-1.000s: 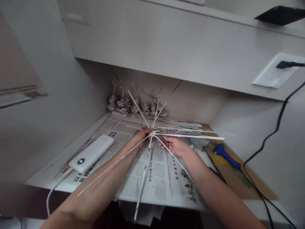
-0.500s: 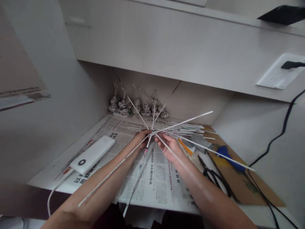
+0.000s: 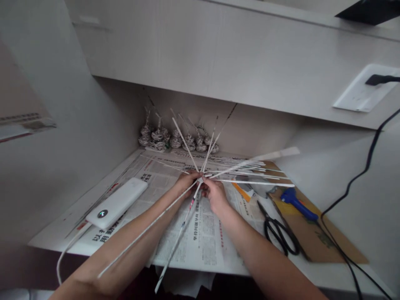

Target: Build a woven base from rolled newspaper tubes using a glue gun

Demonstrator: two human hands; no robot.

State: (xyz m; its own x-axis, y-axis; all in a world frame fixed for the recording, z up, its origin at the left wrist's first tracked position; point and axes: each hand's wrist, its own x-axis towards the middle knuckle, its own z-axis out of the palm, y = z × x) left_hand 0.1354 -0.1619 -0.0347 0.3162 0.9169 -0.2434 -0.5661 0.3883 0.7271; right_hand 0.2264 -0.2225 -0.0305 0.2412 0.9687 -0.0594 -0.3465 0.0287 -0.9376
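Several thin rolled-paper sticks [image 3: 175, 252] cross at a small hub and fan out in all directions above the newspaper. My left hand [image 3: 186, 182] pinches the hub from the left side. From the right, my right hand [image 3: 216, 195] has its thumb and fingers closed on the sticks close to the crossing. The hub itself is small and partly covered by my fingertips. One stick slants down over my left forearm, and another, with a pink patch, points toward me. Others reach up and out to the right.
Woven paper gourds [image 3: 176, 138] stand along the back wall. Spare paper sticks lie behind my hands. At left is a white power bank [image 3: 125, 200] with a cable. To the right are black scissors [image 3: 279, 233], a blue glue gun [image 3: 300, 205] and cardboard [image 3: 328, 248]. A shelf panel [image 3: 218, 54] overhangs.
My right hand has gone from loosely opened fingers to a pinch at the hub. The right-hand sticks have swung upward, and the one over my right forearm is no longer there.
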